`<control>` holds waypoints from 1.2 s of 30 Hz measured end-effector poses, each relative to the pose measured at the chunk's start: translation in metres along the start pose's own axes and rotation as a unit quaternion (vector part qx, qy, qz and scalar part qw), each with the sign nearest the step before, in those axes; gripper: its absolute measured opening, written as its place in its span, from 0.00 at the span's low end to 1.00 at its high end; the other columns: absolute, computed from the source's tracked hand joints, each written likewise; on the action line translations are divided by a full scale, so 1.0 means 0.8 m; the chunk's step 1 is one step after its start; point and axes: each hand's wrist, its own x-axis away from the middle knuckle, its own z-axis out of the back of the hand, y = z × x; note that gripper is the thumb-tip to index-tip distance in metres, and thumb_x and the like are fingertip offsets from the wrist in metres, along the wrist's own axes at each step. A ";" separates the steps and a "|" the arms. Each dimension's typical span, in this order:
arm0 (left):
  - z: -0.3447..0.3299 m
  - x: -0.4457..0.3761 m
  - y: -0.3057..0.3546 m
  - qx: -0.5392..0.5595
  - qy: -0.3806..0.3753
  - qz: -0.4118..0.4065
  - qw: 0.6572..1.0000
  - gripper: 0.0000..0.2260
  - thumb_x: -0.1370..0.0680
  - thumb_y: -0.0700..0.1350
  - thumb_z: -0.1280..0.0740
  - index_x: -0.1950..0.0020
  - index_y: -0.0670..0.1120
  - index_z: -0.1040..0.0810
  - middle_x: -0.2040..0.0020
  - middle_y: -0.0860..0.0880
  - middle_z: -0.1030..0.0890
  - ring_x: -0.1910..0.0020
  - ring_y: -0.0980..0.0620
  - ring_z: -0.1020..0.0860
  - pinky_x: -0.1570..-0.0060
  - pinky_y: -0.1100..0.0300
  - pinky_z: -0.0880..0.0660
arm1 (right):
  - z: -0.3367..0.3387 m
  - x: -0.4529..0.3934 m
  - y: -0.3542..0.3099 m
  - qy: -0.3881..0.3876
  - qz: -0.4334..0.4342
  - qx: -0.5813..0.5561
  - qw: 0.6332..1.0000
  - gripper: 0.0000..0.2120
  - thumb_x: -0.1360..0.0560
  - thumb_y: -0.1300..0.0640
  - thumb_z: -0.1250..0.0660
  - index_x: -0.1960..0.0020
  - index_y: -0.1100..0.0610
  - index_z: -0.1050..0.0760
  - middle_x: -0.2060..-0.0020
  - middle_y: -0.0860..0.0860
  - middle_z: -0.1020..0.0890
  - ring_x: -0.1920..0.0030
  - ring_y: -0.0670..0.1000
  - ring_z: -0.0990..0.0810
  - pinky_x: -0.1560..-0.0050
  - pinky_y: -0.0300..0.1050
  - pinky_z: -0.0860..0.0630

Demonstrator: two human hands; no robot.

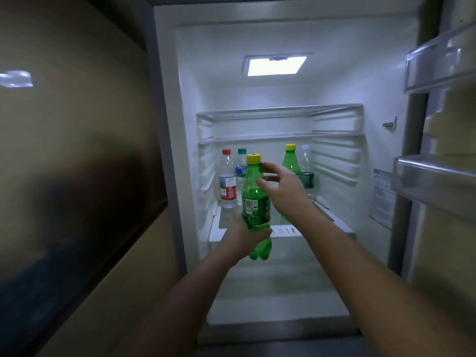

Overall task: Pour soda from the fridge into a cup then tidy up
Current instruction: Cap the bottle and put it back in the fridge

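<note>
Two hands on one green plastic soda bottle with a yellow cap (255, 202), held upright in front of the open fridge (334, 81). Left hand (247, 235) fingers wrapped round its lower body; right hand (277, 182) fingers loosely spread at the neck, touching it. Bottle looks full: moderately heavy, walls firm under pressure, possibly cold and slick. Best grip: labelled waist.

Dim room; only source is the fridge lamp (277, 65) (blown out white). Left wall (64, 150) dark, smeared, faint glare patch. Wide-angle bending at edges.
</note>
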 end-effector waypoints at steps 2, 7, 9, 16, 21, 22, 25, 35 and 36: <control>0.001 -0.022 -0.005 -0.005 0.001 0.000 1.000 0.20 0.32 0.44 0.24 0.41 0.49 0.23 0.50 0.50 0.17 0.49 0.51 0.19 0.46 0.46 0.20 | -0.008 -0.017 0.012 0.011 0.001 -0.011 1.000 0.19 0.23 0.57 0.33 0.33 0.53 0.28 0.41 0.46 0.22 0.45 0.42 0.25 0.57 0.30 0.27; 0.001 -0.059 -0.014 0.013 0.010 0.030 0.999 0.20 0.31 0.44 0.23 0.40 0.50 0.23 0.50 0.52 0.17 0.51 0.55 0.19 0.53 0.57 0.22 | -0.027 -0.049 0.040 0.033 -0.016 -0.039 0.999 0.19 0.23 0.56 0.35 0.33 0.53 0.29 0.41 0.48 0.22 0.43 0.45 0.24 0.42 0.51 0.22; 0.003 -0.070 -0.020 0.029 0.015 0.046 0.998 0.20 0.31 0.43 0.23 0.42 0.50 0.23 0.51 0.52 0.17 0.53 0.55 0.19 0.59 0.62 0.25 | -0.034 -0.060 0.048 0.036 -0.022 -0.049 0.998 0.19 0.23 0.56 0.35 0.32 0.53 0.29 0.40 0.48 0.22 0.42 0.46 0.24 0.41 0.52 0.23; 0.011 -0.104 -0.040 0.062 0.039 0.055 0.996 0.22 0.33 0.41 0.21 0.45 0.54 0.25 0.49 0.54 0.18 0.49 0.54 0.20 0.46 0.54 0.22 | -0.053 -0.092 0.066 0.043 -0.061 -0.095 0.993 0.17 0.23 0.54 0.34 0.34 0.51 0.28 0.41 0.47 0.22 0.42 0.46 0.24 0.44 0.49 0.22; 0.014 -0.129 -0.048 0.067 0.045 0.062 0.995 0.25 0.35 0.45 0.20 0.40 0.52 0.23 0.47 0.53 0.16 0.50 0.54 0.18 0.47 0.52 0.21 | -0.058 -0.114 0.071 0.043 -0.081 -0.114 0.989 0.16 0.22 0.54 0.34 0.35 0.48 0.27 0.44 0.47 0.22 0.47 0.47 0.23 0.48 0.46 0.22; 0.013 -0.133 -0.047 0.074 0.046 0.064 0.994 0.24 0.34 0.45 0.20 0.41 0.52 0.23 0.48 0.53 0.16 0.50 0.54 0.19 0.49 0.55 0.21 | -0.059 -0.119 0.073 0.042 -0.084 -0.109 0.990 0.16 0.22 0.54 0.35 0.35 0.47 0.28 0.44 0.47 0.22 0.47 0.47 0.23 0.48 0.46 0.22; 0.009 -0.145 -0.046 0.094 0.049 0.071 0.992 0.22 0.33 0.42 0.21 0.42 0.52 0.23 0.48 0.53 0.17 0.50 0.53 0.19 0.54 0.58 0.23 | -0.062 -0.135 0.080 0.034 -0.085 -0.078 0.993 0.17 0.22 0.54 0.35 0.34 0.47 0.28 0.43 0.48 0.22 0.45 0.48 0.23 0.46 0.49 0.21; -0.016 -0.190 -0.064 0.103 0.082 0.084 0.988 0.27 0.44 0.50 0.21 0.46 0.53 0.20 0.54 0.54 0.15 0.52 0.50 0.17 0.47 0.44 0.21 | -0.068 -0.155 0.109 0.022 -0.079 -0.076 0.994 0.18 0.23 0.61 0.36 0.33 0.55 0.28 0.40 0.51 0.21 0.40 0.48 0.24 0.40 0.51 0.24; -0.017 -0.190 -0.063 0.097 0.083 0.084 0.988 0.26 0.42 0.49 0.21 0.46 0.53 0.20 0.54 0.54 0.15 0.52 0.50 0.17 0.47 0.44 0.21 | -0.068 -0.156 0.112 0.022 -0.080 -0.074 0.994 0.18 0.23 0.62 0.37 0.33 0.55 0.28 0.40 0.51 0.21 0.40 0.48 0.25 0.40 0.48 0.24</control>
